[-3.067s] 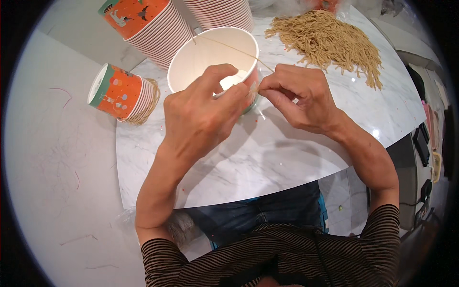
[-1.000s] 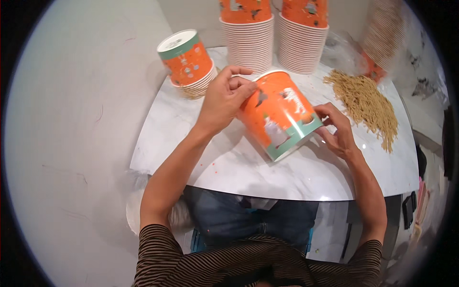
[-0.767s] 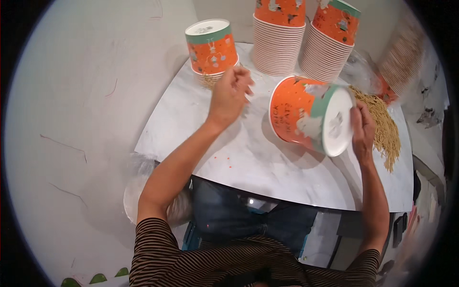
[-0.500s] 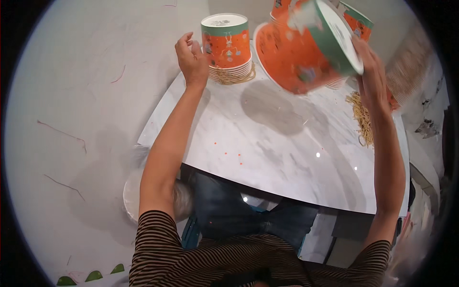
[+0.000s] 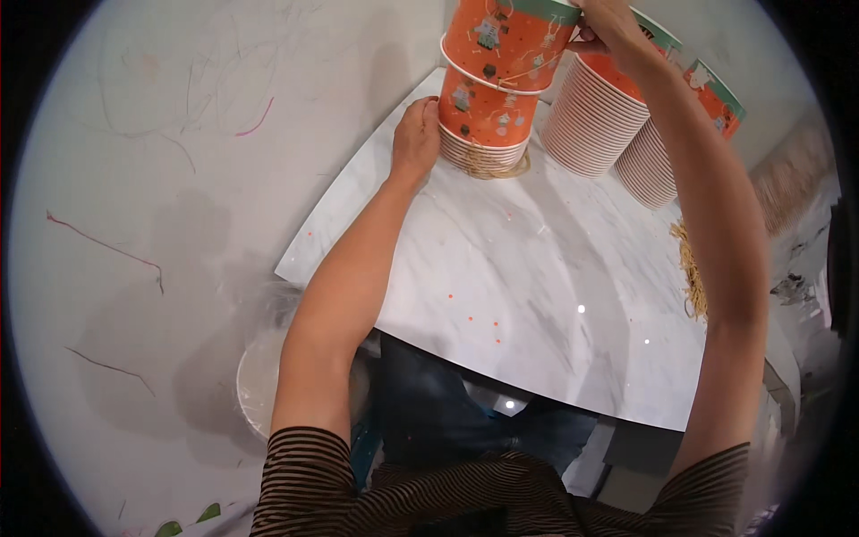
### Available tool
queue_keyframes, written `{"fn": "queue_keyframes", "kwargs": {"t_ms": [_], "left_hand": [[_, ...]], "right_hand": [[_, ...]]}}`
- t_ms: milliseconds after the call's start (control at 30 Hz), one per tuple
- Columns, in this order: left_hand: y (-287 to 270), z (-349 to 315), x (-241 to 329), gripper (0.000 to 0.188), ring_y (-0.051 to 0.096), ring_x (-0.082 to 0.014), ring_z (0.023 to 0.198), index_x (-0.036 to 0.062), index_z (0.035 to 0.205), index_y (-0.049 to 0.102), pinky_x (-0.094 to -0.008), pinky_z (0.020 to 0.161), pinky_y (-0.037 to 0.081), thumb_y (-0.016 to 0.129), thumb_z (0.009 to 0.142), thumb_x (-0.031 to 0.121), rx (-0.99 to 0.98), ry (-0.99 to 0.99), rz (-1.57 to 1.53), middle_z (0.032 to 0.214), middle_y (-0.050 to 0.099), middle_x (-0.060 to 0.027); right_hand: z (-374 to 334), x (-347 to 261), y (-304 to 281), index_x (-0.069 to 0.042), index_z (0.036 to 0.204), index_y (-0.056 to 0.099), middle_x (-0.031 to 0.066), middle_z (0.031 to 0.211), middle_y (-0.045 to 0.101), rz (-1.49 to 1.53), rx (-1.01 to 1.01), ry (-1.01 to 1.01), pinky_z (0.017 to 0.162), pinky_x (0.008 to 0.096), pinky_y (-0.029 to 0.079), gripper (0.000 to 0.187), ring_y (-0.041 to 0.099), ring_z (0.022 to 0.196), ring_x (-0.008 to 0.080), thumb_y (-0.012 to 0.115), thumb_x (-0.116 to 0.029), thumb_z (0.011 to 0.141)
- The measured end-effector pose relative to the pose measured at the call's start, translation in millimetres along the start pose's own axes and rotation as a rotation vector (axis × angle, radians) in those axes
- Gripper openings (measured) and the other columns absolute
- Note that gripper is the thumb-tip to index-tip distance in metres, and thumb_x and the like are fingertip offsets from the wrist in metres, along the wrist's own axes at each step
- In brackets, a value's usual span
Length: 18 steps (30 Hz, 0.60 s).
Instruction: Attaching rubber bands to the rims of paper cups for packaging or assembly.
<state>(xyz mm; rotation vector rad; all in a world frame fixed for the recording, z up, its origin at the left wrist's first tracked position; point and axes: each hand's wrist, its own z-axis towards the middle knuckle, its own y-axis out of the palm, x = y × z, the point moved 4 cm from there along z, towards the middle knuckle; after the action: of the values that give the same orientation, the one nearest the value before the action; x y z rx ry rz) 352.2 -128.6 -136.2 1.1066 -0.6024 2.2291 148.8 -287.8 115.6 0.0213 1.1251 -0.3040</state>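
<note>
Gripping the orange tub [image 5: 514, 45] upside down near its green end [image 5: 546, 8] with the right hand [image 5: 616, 29], over the short stack [image 5: 486, 121], beside 2 taller stacks [image 5: 595, 116]. Resting the left hand [image 5: 417, 139] against the short stack's left side; cannot tell its finger spread.

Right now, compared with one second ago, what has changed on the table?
The right hand has carried the orange paper bucket left and forward, inverted over the short bucket stack. The left hand has let go and is at that stack's left side. The tall bucket stacks and tan strand pile stayed.
</note>
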Motion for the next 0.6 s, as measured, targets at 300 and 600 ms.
{"fn": "queue_keyframes", "kwargs": {"t_ms": [300, 600], "left_hand": [[-12.2, -6.5, 10.2, 0.032, 0.064, -0.0402, 0.096, 0.0004, 0.098, 0.062, -0.0478, 0.087, 0.050, 0.058, 0.104, 0.031, 0.028, -0.043, 0.352, 0.098, 0.065, -0.0201], [-13.4, -12.7, 16.3, 0.034, 0.059, -0.0353, 0.126, -0.0015, 0.132, 0.053, -0.0450, 0.105, 0.048, 0.057, 0.103, 0.016, 0.026, 0.004, 0.126, 0.137, 0.059, -0.0226]], "right_hand": [[-1.0, 23.8, 24.4, 0.001, 0.084, 0.061, 0.0037, 0.071, 0.052, -0.724, 0.875, 0.423, 0.060, 0.0443, 0.068, 0.027, 0.060, 0.062, 0.0175, 0.057, -0.019, 0.100], [-13.0, 36.4, 47.8, 0.009, 0.091, 0.062, 0.0143, 0.081, 0.060, -0.639, 0.749, 0.478, 0.054, 0.0475, 0.067, 0.029, 0.068, 0.067, 0.0271, 0.056, -0.018, 0.098]]}}
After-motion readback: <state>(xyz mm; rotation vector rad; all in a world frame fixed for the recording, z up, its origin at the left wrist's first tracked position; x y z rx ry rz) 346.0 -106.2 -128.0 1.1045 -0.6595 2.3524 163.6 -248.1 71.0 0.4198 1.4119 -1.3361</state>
